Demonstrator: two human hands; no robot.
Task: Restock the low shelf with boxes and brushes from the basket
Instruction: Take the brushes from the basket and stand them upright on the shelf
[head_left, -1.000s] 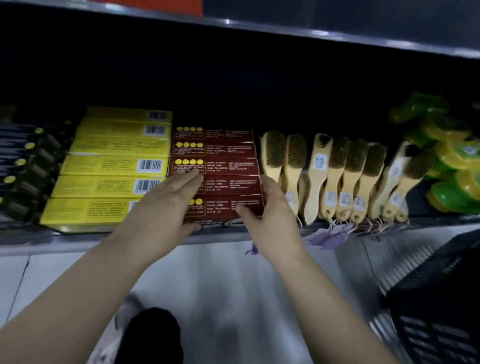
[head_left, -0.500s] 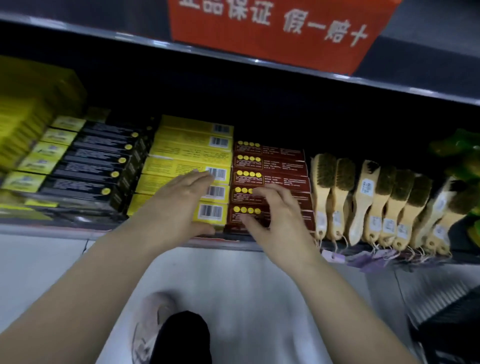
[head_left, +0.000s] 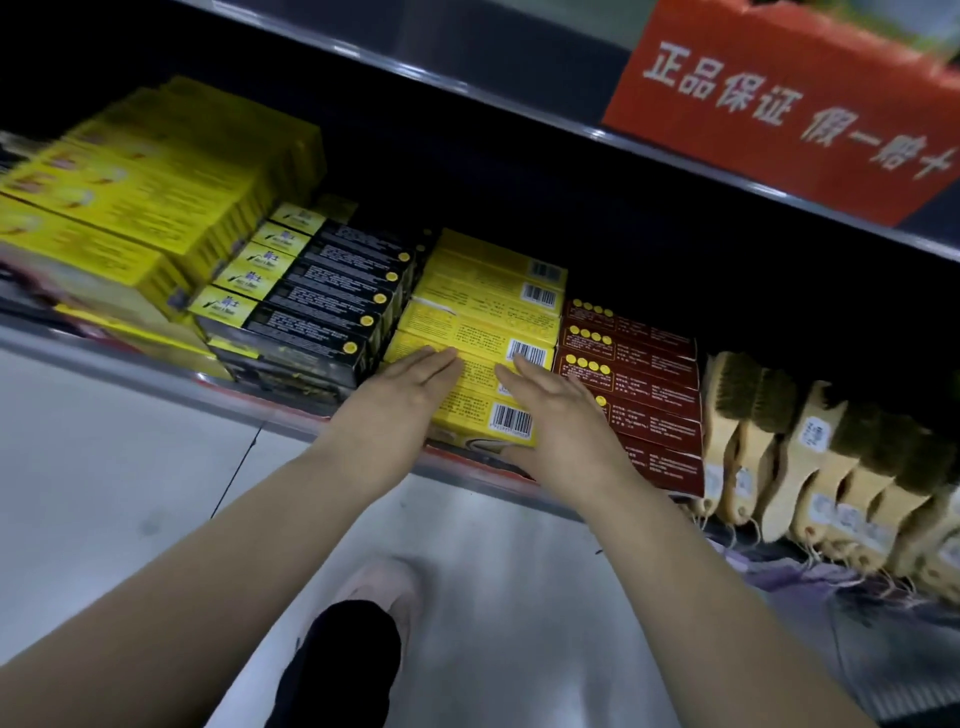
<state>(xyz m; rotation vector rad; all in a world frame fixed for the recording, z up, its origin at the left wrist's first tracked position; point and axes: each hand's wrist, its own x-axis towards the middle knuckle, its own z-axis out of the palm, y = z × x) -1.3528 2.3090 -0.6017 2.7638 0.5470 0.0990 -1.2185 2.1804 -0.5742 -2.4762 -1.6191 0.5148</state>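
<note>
Yellow card cartons form the stack of yellow boxes at the middle of the low shelf, and both hands lie on it. The left hand rests flat on the near-left part, fingers straight and together; the right hand lies flat on the near-right part, reaching toward a barcode; neither holds anything.

My reading is that the stack is being squared and pressed into line; the basket is out of view, so how much stock is left cannot be told. Black boxes stand just left of the stack; dark red boxes touch it on the right; a row of wooden brushes leans at the far right, with paper tags near the rim.

Such cartons should be light and stiff along their edges, yet easy to dent on the broad faces. The printed card looks slick, so a flat push may slide one box over another; better to take a box by its long sides or nudge its short end. The brushes look rigid and sturdier; the handle is the place to hold, minding the tag strings, which could snag.
</note>
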